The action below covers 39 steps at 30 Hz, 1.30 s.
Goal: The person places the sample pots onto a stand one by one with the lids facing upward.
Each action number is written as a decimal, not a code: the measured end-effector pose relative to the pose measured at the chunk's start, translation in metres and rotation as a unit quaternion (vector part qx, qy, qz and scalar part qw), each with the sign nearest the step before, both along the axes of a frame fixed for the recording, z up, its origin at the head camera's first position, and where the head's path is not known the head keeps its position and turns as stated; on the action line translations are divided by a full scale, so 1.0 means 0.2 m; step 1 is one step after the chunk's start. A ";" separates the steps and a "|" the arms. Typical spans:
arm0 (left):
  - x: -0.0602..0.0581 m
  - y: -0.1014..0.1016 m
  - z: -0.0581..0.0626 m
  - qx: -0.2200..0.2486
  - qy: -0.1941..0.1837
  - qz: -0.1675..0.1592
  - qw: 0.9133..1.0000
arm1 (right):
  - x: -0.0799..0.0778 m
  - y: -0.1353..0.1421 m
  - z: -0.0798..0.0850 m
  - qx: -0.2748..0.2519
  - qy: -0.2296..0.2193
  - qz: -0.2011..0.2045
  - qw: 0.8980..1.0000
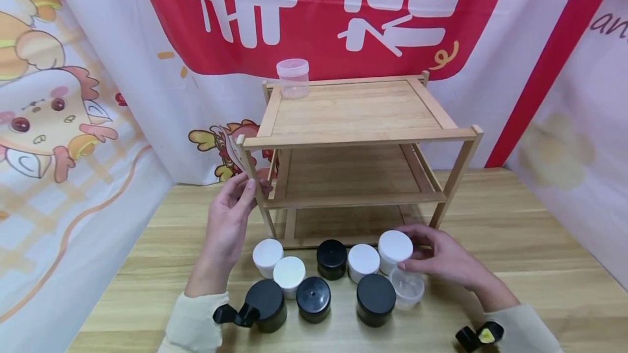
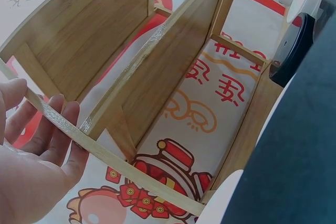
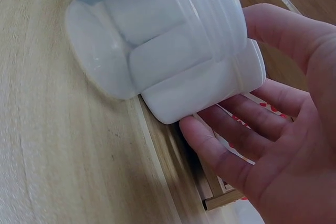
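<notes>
My left hand (image 1: 227,221) is at the front left leg (image 1: 263,210) of a wooden three-tier shelf. In the left wrist view, the thumb lies on one side of that wooden leg (image 2: 131,169) and the fingers curl behind it. At the right end of a group of jars, my right hand (image 1: 444,255) holds a white lidded jar (image 1: 395,246) between thumb and fingers. Directly in front of it stands a clear plastic jar (image 1: 407,286). In the right wrist view, the clear jar (image 3: 152,30) partly hides the white jar (image 3: 210,85).
More white jars (image 1: 289,273) and several black jars (image 1: 376,298) stand on the wooden table before the shelf. Another clear jar (image 1: 293,78) sits on the top board (image 1: 358,105), at its back left. Printed cloth (image 1: 122,124) hangs behind and at both sides.
</notes>
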State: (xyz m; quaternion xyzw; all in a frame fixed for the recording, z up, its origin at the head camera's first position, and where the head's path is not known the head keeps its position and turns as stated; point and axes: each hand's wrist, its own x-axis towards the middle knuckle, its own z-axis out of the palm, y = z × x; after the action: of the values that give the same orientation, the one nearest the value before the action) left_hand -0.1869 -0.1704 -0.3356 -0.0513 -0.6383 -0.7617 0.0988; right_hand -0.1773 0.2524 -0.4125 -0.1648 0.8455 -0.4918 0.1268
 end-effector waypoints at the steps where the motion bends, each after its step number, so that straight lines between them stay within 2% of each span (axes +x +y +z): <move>1: 0.00 0.00 0.00 0.000 0.000 0.000 1.000 | 0.00 0.00 0.00 -0.003 0.001 0.001 1.000; 25: 0.00 0.00 -0.01 -0.007 0.001 -0.001 1.000 | 0.02 -0.01 0.02 -0.004 0.017 -0.010 1.000; 39: 0.00 0.01 -0.01 -0.005 0.000 -0.003 1.000 | 0.07 -0.02 0.11 -0.015 0.097 -0.041 0.994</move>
State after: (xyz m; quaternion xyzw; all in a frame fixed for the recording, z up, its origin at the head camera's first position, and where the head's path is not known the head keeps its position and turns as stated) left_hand -0.1868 -0.1692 -0.3374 -0.0540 -0.6419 -0.7588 0.0962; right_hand -0.1638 0.2482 -0.3905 -0.1789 0.8525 -0.4906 0.0221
